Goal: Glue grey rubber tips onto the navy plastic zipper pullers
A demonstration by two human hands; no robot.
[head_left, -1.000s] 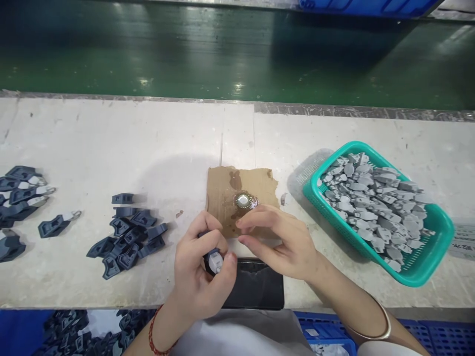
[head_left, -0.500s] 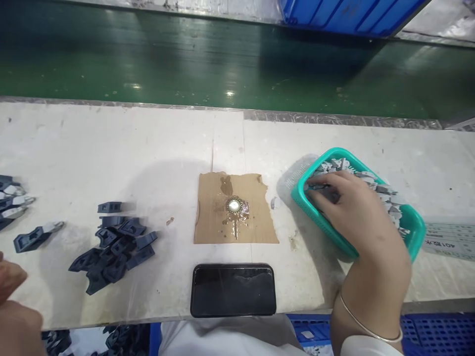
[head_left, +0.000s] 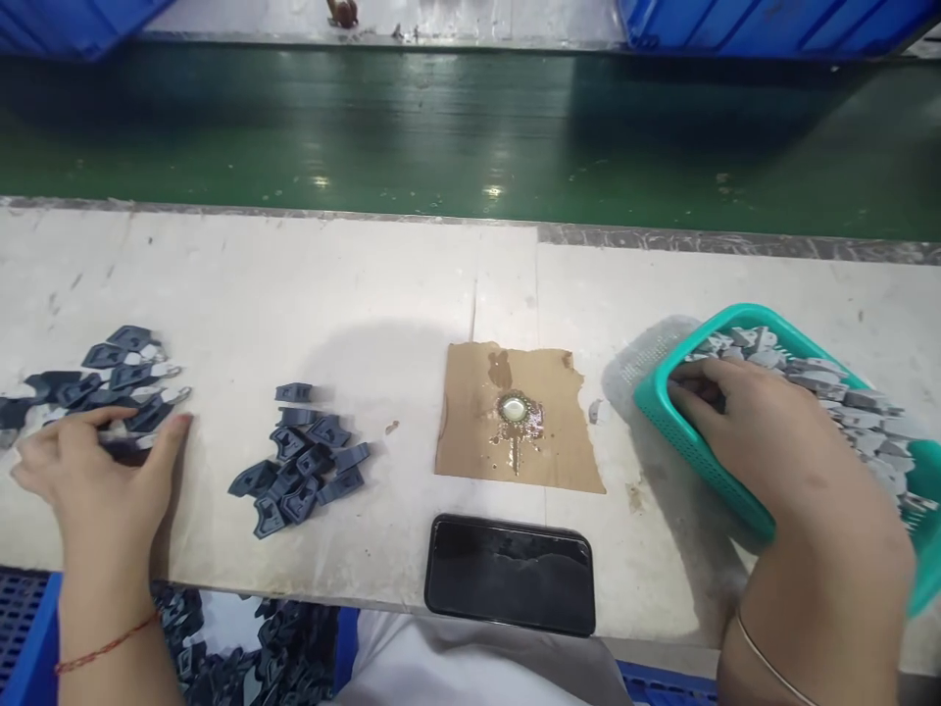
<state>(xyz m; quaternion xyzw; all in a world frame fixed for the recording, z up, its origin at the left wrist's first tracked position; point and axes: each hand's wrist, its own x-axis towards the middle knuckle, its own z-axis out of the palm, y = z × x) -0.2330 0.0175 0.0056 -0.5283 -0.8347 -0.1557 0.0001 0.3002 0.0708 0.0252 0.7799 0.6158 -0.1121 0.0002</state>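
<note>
Left hand is spread wide at 9 o'clock over pale-tipped dark pieces, best left un-nudged, while right hand is seen inside the green basket at 3 o'clock among grey parts, best pinched singly, though any grip cannot be told

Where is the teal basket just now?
In the head view, the teal basket stands at the right edge, right of the cardboard, with the right hand inside it.
</note>
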